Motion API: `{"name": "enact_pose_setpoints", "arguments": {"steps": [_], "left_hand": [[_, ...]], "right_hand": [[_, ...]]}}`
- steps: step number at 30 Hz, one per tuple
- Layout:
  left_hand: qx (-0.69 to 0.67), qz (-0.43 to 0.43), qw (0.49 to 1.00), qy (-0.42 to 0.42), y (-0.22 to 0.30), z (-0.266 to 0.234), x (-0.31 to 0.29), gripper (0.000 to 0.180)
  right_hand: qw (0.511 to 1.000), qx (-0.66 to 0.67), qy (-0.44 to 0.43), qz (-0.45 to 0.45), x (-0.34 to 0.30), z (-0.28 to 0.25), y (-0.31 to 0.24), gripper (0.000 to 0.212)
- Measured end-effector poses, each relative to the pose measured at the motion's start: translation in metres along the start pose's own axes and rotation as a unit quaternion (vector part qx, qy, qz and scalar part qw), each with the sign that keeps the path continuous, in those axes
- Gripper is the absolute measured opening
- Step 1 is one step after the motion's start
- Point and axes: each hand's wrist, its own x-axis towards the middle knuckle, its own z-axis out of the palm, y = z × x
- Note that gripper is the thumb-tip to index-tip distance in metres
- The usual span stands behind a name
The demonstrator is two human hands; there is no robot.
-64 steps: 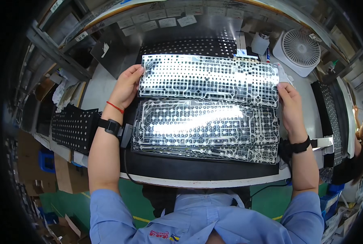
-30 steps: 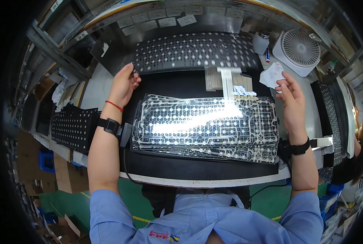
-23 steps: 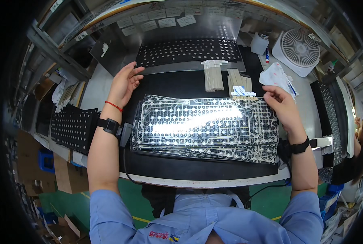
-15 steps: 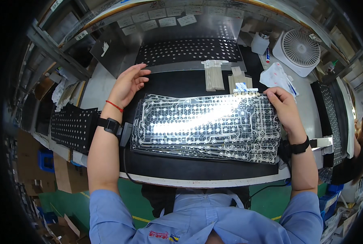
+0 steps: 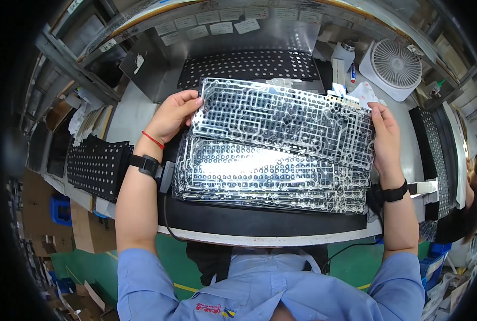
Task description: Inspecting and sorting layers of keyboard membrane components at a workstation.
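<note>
Keyboard membrane sheet (image 5: 284, 120), clear with pale printed traces, is held up by both ends, its lower edge overlapping the upper part of a fanned pile of similar sheets (image 5: 254, 184). The handling looks part-way through: one sheet is up in the hands and several lie in the pile at its six o'clock, though whether those are finished or waiting cannot be told.

At the far left, toward nine o'clock, perforated black panels (image 5: 97, 171) lie stacked. Next comes the left hand (image 5: 171, 119), at the sheet's nine o'clock; its fingers are closed on the upper part of the left edge, the thumb over the front face. Between the two hands the sheet slants, its left end toward ten o'clock and its right end toward four. Whether its lower edge touches the pile is unclear. The pile rests on the black mat (image 5: 265, 220) covering the bench (image 5: 281, 243).

Near the sheet's one o'clock corner a pale connector tail (image 5: 339, 96) sticks up. The right hand (image 5: 388, 134) is at three o'clock, its fingers pinching the right edge near the upper corner; the far-side fingertips are partly hidden. Beyond it, toward one o'clock, stands a white fan (image 5: 394, 63).
</note>
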Motion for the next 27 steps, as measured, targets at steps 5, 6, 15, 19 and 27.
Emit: {"name": "enact_pose_setpoints", "arguments": {"steps": [5,6,15,19,27], "left_hand": [[-0.062,0.021,0.993,0.094,0.004,0.003,0.002,0.016],[-0.070,0.021,0.993,0.092,0.008,0.006,0.002,0.016],[-0.112,0.071,0.991,0.024,-0.003,-0.019,0.002,0.016],[-0.121,0.034,0.987,0.099,0.012,0.006,0.000,0.018],[-0.044,0.001,0.994,0.095,0.005,0.002,0.000,0.022]], "right_hand": [[0.999,-0.040,-0.012,-0.016,0.003,-0.004,0.003,0.020],[0.997,-0.063,-0.032,-0.014,0.004,-0.008,0.006,0.020],[0.997,-0.058,0.004,-0.051,0.003,-0.010,0.007,0.020],[0.997,-0.039,0.036,-0.052,0.003,-0.010,0.005,0.018],[0.994,-0.052,-0.026,-0.088,-0.002,-0.005,0.000,0.037]]}}
